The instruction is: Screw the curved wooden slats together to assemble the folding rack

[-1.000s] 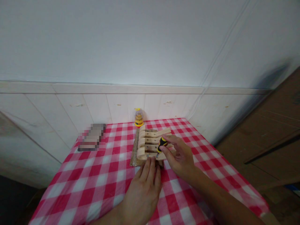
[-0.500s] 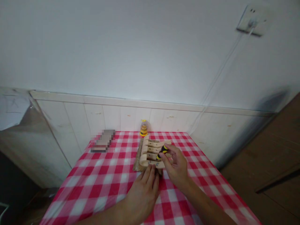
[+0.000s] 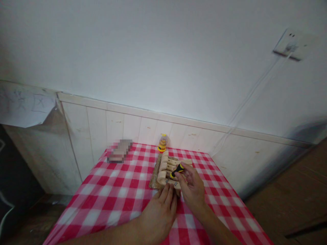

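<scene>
A pale wooden rack (image 3: 166, 169) of several curved hooks lies flat on the red-and-white checked tablecloth (image 3: 120, 197). My right hand (image 3: 192, 186) is closed round a small black-and-yellow screwdriver (image 3: 177, 170), its tip down at the rack's near edge. My left hand (image 3: 160, 211) lies flat on the cloth, fingers together and stretched out, the fingertips touching the rack's near edge.
A small yellow-based jar of screwdriver bits (image 3: 162, 143) stands at the table's far edge by the wall. A blurred-out flat object (image 3: 119, 151) lies at the far left of the table. A wall socket (image 3: 291, 43) with a white cable is at upper right.
The view has swung up and leftwards, so the table sits lower and smaller in the picture. Both hands keep their places at the rack.
</scene>
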Available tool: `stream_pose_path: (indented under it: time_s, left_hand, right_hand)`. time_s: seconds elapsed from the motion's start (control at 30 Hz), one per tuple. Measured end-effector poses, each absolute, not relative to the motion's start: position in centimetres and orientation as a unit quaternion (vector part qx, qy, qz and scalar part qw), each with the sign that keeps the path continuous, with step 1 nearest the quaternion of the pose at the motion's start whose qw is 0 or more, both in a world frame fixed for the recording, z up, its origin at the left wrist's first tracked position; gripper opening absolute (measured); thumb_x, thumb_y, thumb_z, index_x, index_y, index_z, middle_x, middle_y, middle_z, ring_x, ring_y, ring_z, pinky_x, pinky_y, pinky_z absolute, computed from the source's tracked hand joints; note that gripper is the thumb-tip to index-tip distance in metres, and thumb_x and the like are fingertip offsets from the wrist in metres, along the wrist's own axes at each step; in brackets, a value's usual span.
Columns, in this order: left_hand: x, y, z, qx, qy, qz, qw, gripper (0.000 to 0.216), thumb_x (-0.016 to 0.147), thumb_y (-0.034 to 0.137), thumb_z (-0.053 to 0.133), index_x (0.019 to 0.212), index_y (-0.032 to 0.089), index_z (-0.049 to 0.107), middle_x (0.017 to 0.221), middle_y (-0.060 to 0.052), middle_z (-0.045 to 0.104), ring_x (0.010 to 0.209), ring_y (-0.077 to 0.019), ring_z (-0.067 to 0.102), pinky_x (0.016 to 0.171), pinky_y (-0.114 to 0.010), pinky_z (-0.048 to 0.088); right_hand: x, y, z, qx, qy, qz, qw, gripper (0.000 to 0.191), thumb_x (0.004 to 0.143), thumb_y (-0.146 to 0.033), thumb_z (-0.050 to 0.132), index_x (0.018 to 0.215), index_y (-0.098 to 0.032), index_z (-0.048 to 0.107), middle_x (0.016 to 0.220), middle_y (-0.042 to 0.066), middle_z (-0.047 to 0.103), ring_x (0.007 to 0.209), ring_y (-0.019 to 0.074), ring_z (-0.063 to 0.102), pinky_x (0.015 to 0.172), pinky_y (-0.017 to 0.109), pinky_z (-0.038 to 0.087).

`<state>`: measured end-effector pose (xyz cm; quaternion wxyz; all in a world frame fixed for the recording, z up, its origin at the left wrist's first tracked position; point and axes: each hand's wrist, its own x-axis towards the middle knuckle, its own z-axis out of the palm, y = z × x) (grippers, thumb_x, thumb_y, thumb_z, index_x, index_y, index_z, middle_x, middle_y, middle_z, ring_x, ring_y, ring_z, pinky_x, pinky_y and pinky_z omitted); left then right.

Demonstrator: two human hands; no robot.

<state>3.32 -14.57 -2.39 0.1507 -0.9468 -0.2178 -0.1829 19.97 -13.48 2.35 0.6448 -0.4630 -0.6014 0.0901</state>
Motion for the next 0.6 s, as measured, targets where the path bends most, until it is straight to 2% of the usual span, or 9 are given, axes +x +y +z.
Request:
stream_pose_path:
  time_s: [0.6]
  left_hand:
    - [3.56,-14.44,-2.84,-0.934,-0.222,-0.220,0.173,0.048,0.108,0.033,0.050,0.146,0.005,0.058,0.149,-0.027,0.060,0.143,-0.0365,0.054,0.118,-0.050,0.040]
  right_hand:
    - [19.93,-13.73,2.36,-0.455,-0.631,0.089,0.622,0.028,0.098,-0.028,0.069,0.125,-0.027,0.074,0.114,0.009,0.082,0.101,0.0240,0.081,0.089,0.040,0.070]
